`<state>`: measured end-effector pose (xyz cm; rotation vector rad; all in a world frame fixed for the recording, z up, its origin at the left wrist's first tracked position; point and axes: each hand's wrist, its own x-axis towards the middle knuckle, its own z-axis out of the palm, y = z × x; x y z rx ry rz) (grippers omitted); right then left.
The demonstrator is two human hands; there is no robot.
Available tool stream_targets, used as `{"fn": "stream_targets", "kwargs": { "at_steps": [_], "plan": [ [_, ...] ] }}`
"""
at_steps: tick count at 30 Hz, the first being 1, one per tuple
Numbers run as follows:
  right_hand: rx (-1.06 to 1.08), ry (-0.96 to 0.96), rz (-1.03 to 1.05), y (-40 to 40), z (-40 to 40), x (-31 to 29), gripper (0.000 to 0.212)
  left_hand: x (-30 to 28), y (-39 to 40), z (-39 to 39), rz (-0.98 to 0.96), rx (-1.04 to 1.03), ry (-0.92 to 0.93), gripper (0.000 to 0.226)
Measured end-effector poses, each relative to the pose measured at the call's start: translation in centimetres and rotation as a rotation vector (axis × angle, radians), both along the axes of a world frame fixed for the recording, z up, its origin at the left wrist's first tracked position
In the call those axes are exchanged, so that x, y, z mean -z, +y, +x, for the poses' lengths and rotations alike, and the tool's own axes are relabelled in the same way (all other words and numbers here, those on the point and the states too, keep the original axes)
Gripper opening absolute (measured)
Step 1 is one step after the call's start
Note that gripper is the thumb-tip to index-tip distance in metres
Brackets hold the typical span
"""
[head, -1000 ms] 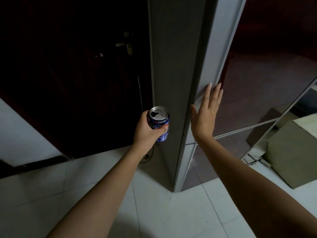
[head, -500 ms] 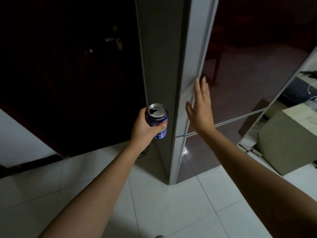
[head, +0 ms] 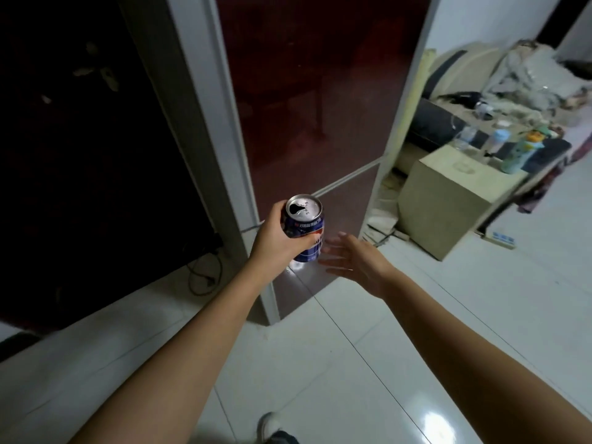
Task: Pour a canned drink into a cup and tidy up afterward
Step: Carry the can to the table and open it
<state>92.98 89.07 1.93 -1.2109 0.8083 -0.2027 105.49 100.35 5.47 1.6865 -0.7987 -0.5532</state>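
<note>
Near, bottom centre: shoe toe point(head: 267, 426) on white tile floor point(head: 416, 347). Mid-frame: left hand point(head: 275, 240) wrapped round blue can point(head: 306, 230), upright, long axis vertical, opened top facing up. Right hand point(head: 354, 261) just beside it, fingers spread, holding nothing. Far right: bottles point(head: 515, 153) on low surface point(head: 448, 193).

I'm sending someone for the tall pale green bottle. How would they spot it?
Right of the fridge stands a beige box, with a low table behind it. The pale green bottle is at the table's front edge, tallest there, orange-yellow near its top, unlike the clear bottles alongside.
</note>
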Motion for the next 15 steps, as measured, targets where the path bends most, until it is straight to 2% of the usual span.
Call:
{"fn": "stream_targets", "kwargs": {
  "at_steps": [6, 15],
  "plan": [
    [0.115, -0.038, 0.1, -0.6, -10.0, 1.5, 0.042, 0.7, -2.8, -8.4, 0.04, 0.192, 0.02, 0.061],
    [0.398, -0.032, 0.224, -0.2, -24.7, 2.8, 0.039, 3.4, -7.2, -20.7, 0.127, 0.477, 0.011, 0.062]
  ]
}}
